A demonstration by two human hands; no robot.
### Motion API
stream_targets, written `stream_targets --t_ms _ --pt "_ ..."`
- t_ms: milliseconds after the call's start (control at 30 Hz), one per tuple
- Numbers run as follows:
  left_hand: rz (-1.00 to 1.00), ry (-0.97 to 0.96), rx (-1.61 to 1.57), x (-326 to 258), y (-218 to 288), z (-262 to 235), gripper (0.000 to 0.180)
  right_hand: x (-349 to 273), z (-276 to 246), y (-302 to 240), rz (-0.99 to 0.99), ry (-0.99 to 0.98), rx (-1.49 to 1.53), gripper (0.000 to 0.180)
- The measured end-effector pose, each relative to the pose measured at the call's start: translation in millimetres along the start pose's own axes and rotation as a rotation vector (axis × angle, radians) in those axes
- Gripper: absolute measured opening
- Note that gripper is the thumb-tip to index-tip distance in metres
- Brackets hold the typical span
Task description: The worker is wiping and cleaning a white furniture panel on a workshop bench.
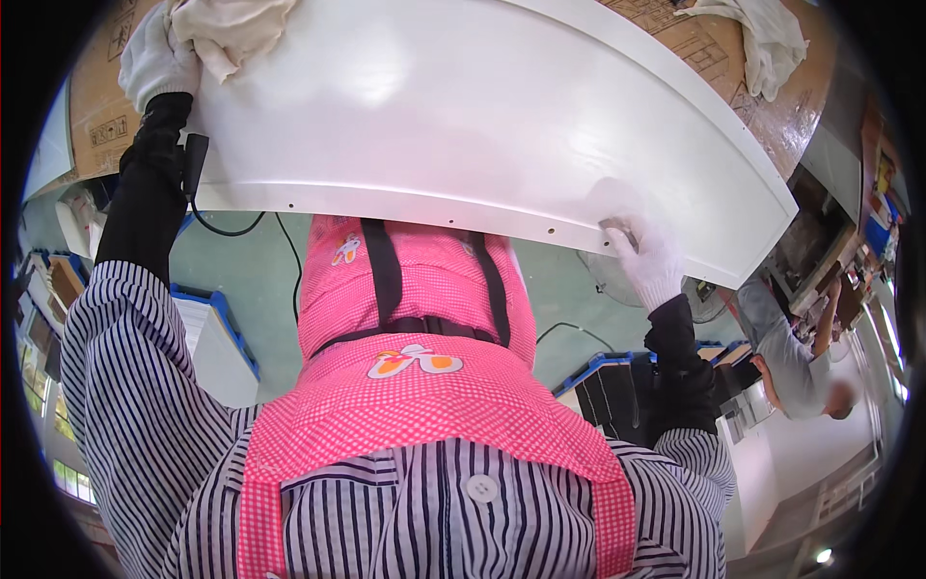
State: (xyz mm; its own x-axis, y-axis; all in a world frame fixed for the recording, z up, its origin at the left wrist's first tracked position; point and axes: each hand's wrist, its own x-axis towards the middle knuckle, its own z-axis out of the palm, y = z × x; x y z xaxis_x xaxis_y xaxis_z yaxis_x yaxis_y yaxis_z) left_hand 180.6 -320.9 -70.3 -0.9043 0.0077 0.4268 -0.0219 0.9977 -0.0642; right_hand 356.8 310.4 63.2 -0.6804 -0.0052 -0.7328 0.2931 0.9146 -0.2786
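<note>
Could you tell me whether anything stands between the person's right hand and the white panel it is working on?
Only a small grey pad, pinched in the gloved right hand and pressed on the front edge of the white panel. The gloved left hand rests on a cloth at the far corner.

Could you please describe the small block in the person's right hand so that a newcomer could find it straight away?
Start at the big white panel and follow its near edge rightward. There the white-gloved right hand presses a small grey-brown block against the edge; unlike the pale cloths, it is small, dark and stiff.
</note>
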Motion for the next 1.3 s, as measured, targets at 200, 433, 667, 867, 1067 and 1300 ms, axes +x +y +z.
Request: stream_targets --t_ms 200,433,667,867,1067,1300 --pt "0.012 0.005 0.016 -1.5 -6.7 0.6 0.05 -1.5 28.2 -24.7 0.233 0.026 -0.149 0.033" --pt "-0.005 0.018 -0.02 -2.6 0.4 0.2 0.05 5.5 24.2 -38.0 0.273 -0.01 -0.127 0.04" --pt "0.02 0.013 -0.049 -0.6 7.0 -3.3 0.05 12.2 25.8 -42.9 0.212 -0.048 -0.152 0.04" --pt "0.003 0.027 -0.105 1.4 11.3 -4.5 0.048 16.2 23.9 -48.6 0.208 -0.096 -0.181 0.039" --pt "-0.001 0.005 -0.071 -3.0 1.2 4.4 0.046 32.6 50.4 -90.9 0.16 -0.21 -0.006 0.04" --pt "0.011 0.05 -0.115 3.3 46.7 -25.4 0.037 19.4 84.3 -179.9 0.034 -0.113 0.25 0.038"
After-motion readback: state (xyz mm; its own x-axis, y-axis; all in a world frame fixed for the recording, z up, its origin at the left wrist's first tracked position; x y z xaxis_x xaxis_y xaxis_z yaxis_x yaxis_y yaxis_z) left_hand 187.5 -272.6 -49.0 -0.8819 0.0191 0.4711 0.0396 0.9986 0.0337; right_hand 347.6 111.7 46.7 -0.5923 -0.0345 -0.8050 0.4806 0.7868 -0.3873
